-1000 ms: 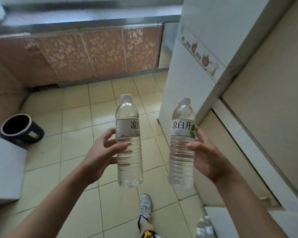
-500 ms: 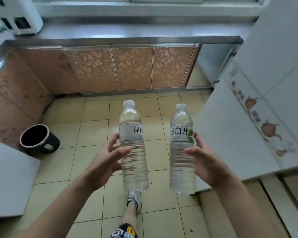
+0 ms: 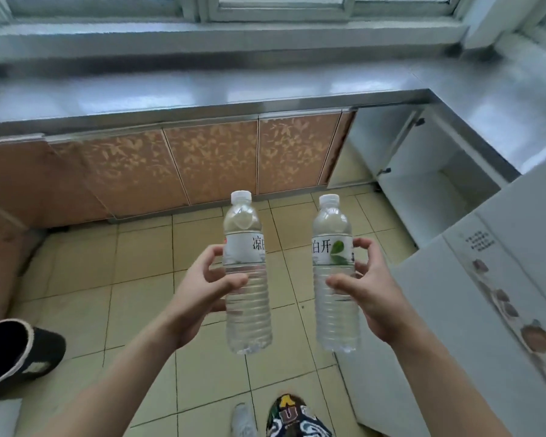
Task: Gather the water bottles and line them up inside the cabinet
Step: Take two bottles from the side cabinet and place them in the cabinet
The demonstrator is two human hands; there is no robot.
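Bottle labels point(image 3: 245, 250) half-hidden (by hands point(image 3: 199, 298))

Two bottles stand side by side, one point(image 3: 246, 272) left, one point(image 3: 334, 272) right. Behind them runs a counter point(image 3: 202, 99) over cabinet doors point(image 3: 208, 162). A bin point(image 3: 16, 354) lies far left.

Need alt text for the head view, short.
Two hands hold clear water bottles upright above a tiled kitchen floor: the left hand grips the left bottle, the right hand the right bottle. Ahead, an open cabinet sits under a steel counter.
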